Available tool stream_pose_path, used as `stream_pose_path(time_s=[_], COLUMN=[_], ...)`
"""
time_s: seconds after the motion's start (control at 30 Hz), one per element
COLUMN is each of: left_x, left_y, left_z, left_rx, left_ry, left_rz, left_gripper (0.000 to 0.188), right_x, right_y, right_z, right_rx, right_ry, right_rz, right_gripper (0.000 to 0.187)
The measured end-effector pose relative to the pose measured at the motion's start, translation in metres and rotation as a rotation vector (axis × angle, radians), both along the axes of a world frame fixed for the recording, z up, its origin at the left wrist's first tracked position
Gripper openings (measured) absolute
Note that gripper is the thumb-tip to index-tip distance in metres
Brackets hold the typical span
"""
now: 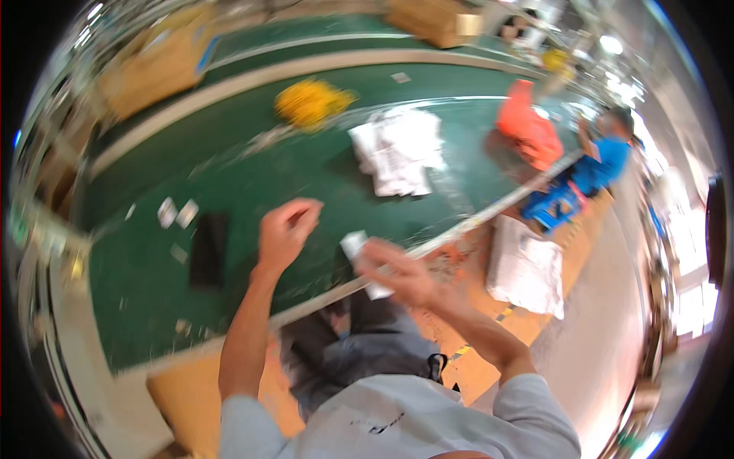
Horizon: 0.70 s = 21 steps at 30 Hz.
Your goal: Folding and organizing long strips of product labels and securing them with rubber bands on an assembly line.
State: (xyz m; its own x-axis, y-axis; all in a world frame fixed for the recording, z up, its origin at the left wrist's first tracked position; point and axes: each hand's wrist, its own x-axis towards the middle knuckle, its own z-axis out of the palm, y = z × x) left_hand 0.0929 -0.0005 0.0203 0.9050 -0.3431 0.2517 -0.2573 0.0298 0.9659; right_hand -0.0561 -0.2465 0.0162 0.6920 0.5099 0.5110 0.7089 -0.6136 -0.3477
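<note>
My left hand (289, 231) hovers above the green work surface (267, 172), its fingers curled toward the thumb; anything in the pinch is too small to make out. To its right, near the table's front edge, my right hand (401, 275) is smeared by motion, with fingers stretched out and apart. A white slip (353, 244) shows beside and partly behind that hand; whether they touch is unclear. Beyond both hands lies a loose pile of white printed sheets or bags (399, 149). Left of my left hand is a flat black rectangular thing (209, 250).
A yellow bundle of strands (312, 104) and an orange-red bag (527, 126) lie farther back. Small white pieces (186, 214) are scattered left. A white wrapped stack (525, 266) stands right, off the table. A person in blue (608, 161) is at the far right; cardboard boxes (157, 65) stand behind.
</note>
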Motion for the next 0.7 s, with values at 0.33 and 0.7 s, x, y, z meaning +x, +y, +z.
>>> stream_pose_path(time_s=[0.33,0.7], left_x=[-0.012,-0.095], left_y=[0.0,0.043], left_z=[0.002,0.234], left_rx=[0.123,-0.257], left_ry=[-0.246,-1.342], left_rz=[0.061,0.281], left_gripper=[0.012,0.055], right_x=[0.005,0.006], right_y=[-0.003,-0.001], right_z=[-0.034,-0.036], right_rx=[-0.118,-0.048], right_ry=[-0.041,-0.084], right_rz=[0.098,0.123], right_gripper=[0.055,0.053])
